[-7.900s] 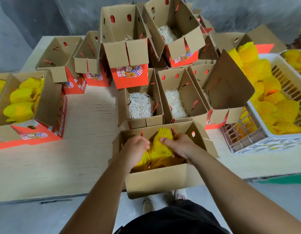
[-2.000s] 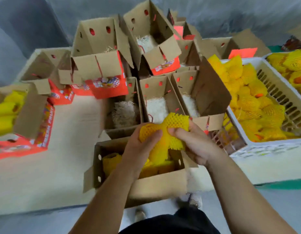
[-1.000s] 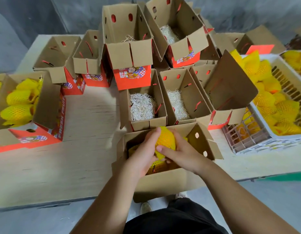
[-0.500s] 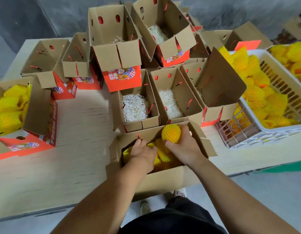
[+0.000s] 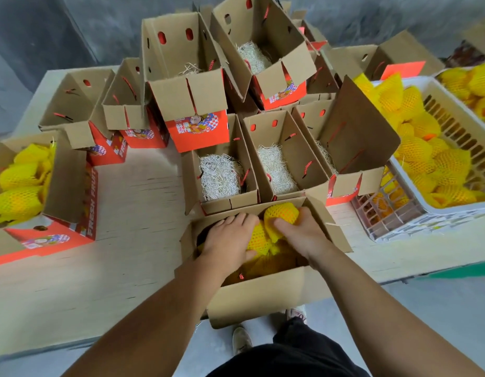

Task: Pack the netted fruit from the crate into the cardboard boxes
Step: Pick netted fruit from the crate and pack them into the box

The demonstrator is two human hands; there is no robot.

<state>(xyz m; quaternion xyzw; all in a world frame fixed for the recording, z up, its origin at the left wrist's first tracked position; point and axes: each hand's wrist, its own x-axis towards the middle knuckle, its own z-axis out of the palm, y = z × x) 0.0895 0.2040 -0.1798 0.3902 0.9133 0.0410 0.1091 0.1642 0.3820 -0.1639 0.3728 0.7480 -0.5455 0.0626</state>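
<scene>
Both hands (image 5: 265, 238) have pushed the netted fruit (image 5: 281, 213) lower.

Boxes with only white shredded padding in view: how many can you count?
4, perhaps more hidden: two side by side behind the box being filled, one right of those, one tilted at the back.

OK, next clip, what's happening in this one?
A person is packing netted fruit into cardboard boxes on a table. Both hands are inside the nearest box: the right hand grips a netted fruit at the far end, and the left hand presses on fruit already packed. Boxes lined with shredded paper wait behind. The white crate on the right holds more fruit, and a filled box sits on the left.
</scene>
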